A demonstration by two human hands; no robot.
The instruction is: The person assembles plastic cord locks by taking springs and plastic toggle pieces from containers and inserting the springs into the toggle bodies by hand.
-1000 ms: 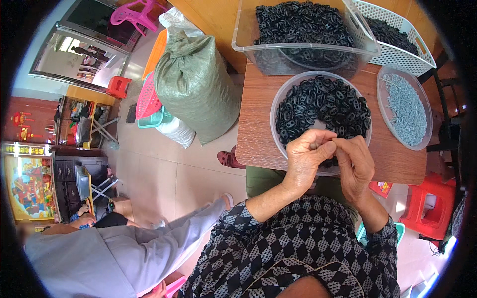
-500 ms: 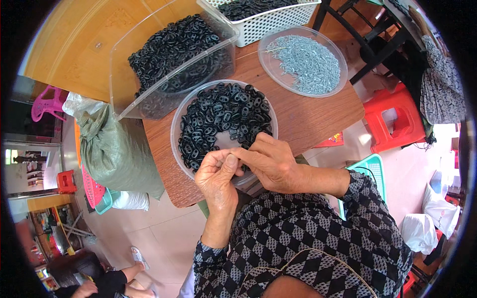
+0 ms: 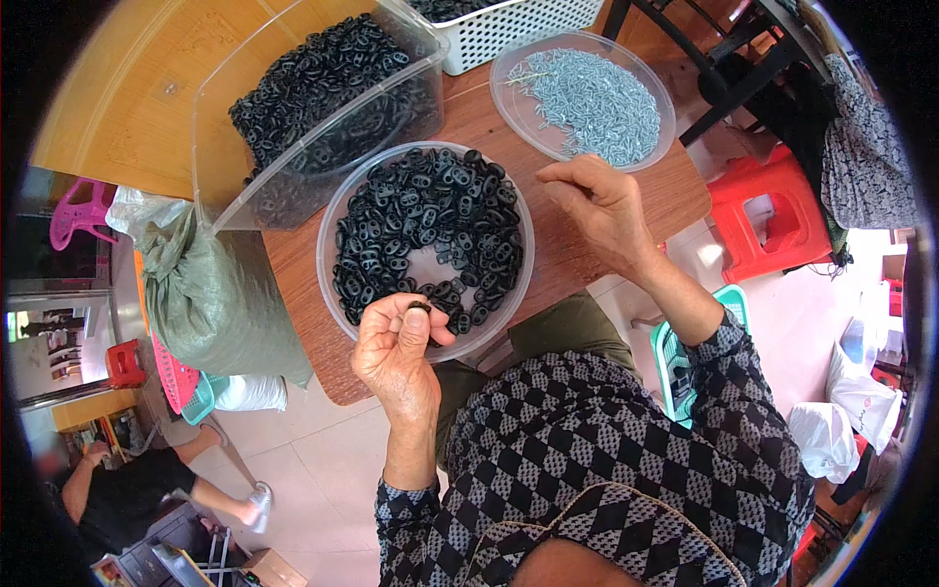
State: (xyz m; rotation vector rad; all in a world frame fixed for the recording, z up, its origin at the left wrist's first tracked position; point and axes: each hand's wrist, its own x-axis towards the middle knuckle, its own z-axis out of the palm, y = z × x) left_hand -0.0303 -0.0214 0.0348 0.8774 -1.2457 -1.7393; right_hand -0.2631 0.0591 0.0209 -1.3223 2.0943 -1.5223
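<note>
My left hand (image 3: pixel 396 364) is closed, thumb and fingertips pinching a small black two-holed plastic piece (image 3: pixel 420 305) over the near edge of a round clear tub (image 3: pixel 329 256). Many similar black pieces (image 3: pixel 425 186) lie in that tub, heaped around a bare patch of its bottom. Over the table, between the tub and a round clear plastic lid (image 3: pixel 533 137), is my right hand (image 3: pixel 608 217). Its fingers are bent together; whether anything sits between them is too small to make out. Shiny silver metal pins (image 3: pixel 602 103) are spread on the lid.
A large clear bin (image 3: pixel 323 161) of black pieces stands behind the tub, and a white perforated basket (image 3: pixel 518 39) beside it. Left of the wooden table (image 3: pixel 313 333) is a green sack (image 3: pixel 210 293). Right are a red stool (image 3: pixel 768 220) and a turquoise basket (image 3: pixel 665 357). Another person (image 3: pixel 137 489) is lower left.
My hands have parted: the right has moved away to the right, close to the lid of pins, while the left stays at the tub's near edge. The person at lower left has shifted.
</note>
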